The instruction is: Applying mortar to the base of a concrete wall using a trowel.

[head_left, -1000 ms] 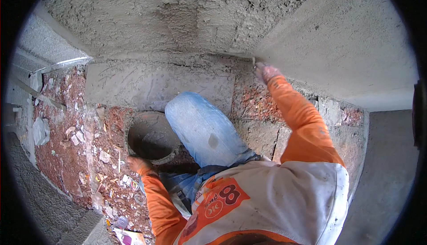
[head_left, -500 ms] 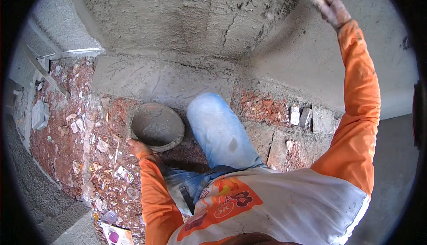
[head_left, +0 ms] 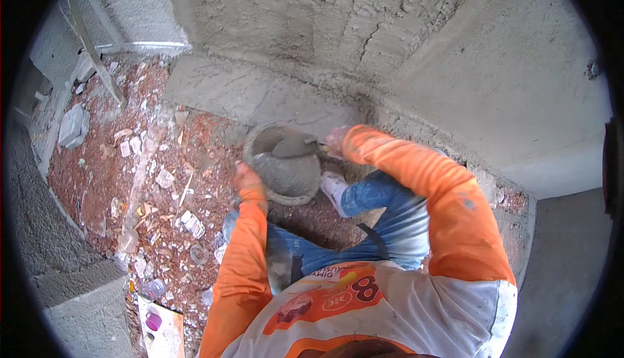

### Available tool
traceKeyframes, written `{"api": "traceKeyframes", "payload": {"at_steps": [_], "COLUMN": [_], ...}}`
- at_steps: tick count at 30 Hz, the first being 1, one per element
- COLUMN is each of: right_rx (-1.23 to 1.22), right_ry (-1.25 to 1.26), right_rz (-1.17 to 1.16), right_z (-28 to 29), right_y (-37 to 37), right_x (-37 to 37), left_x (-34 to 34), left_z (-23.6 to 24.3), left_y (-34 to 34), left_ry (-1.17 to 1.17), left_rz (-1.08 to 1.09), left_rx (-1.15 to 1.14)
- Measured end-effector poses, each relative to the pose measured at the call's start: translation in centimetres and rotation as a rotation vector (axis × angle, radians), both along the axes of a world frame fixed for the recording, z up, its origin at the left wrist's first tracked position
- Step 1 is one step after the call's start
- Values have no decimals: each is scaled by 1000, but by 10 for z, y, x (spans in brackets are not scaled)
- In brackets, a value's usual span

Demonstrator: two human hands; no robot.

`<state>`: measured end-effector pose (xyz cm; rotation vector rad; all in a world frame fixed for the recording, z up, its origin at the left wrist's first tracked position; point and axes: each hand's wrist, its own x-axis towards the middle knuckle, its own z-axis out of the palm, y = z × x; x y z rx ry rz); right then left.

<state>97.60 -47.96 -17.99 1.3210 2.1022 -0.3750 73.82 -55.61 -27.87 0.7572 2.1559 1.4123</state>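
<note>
A round, mortar-smeared bucket [head_left: 294, 200] stands on the rubble-strewn ground before my legs, with wet grey mortar [head_left: 286, 174] inside. At its left rim is my left hand [head_left: 245, 179], fingers closed on the edge. My right hand [head_left: 336, 142] is at the opposite side, wrapped round the handle of a trowel [head_left: 296, 145]. The trowel's grey blade reaches over the rim into the bucket, above the mortar; the handle is mostly hidden by my fingers. Beyond the bucket rises a wall [head_left: 312, 20] coated in rough, wet plaster.
A smooth grey slab [head_left: 253, 94] lies along the wall's foot. To the left are a pale stone block [head_left: 74, 126], a leaning wooden strip [head_left: 97, 59] and scattered debris. A clear plastic cup [head_left: 154, 288] and a stained board [head_left: 168, 329] lie at lower left.
My right hand has come down from the upper right of the wall to the bucket with the trowel. My right knee has shifted right, and the view has turned. My left hand stays at the rim.
</note>
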Motion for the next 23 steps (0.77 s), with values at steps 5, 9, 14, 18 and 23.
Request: {"api": "traceKeyframes", "payload": {"at_steps": [5,9,14,18,23], "right_rx": [93,-226,-166,-50,-804], "right_ry": [186,493,506,685,698], "right_rz": [-355,-253,-228,-39,-536], "right_z": [-121,-126,-96,-115,-134], "right_y": [-46,-90,-62,-99,-70], "right_x": [-17,3,18,6,16], "left_x": [18,22,22,31,35], "left_z": [-33,-41,-20,-15,-25], "left_y": [-14,-25,-16,-19,-21], "left_ry": [-130,-152,-177,-68,57], "left_rz": [-278,-270,-255,-223,-272], "left_rx": [-179,66,-26,28,-20]}}
